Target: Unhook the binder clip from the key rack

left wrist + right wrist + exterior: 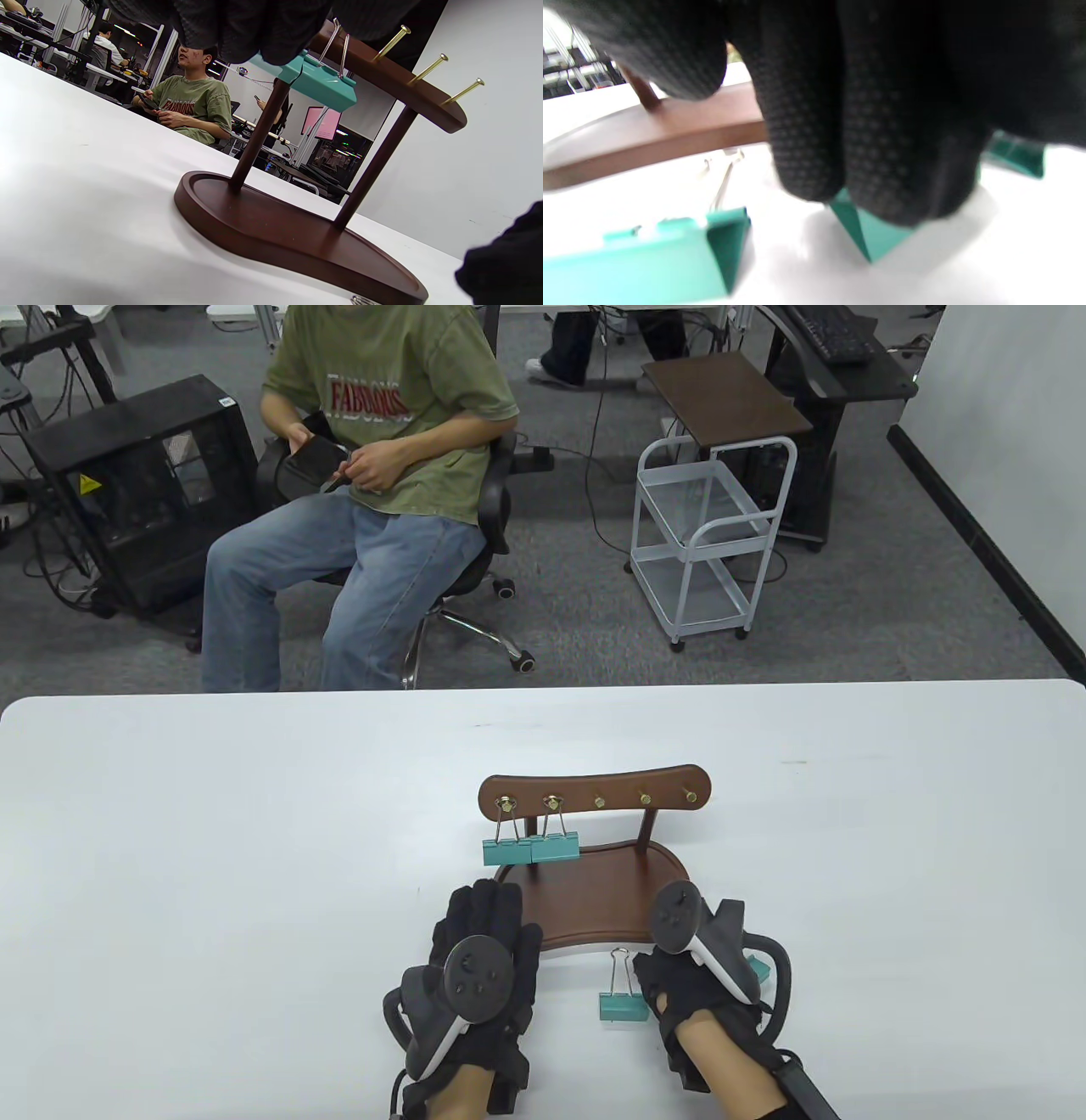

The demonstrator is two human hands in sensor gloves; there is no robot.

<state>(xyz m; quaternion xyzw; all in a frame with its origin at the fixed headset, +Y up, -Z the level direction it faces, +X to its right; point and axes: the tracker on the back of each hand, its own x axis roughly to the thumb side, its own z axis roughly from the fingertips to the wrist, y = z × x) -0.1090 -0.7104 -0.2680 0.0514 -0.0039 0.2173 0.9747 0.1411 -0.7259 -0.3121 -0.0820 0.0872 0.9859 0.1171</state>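
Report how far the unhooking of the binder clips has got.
Done: one teal clip lies on the table, a third lies behind the right hand, and three pegs on the key rack are bare. In hand: the right hand rests its fingers on another clip on the table. Left: two clips hang on the rack; the left hand is near them.

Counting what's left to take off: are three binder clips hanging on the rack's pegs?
No: the table view shows only two teal clips hanging from the key rack; another lies on the table.
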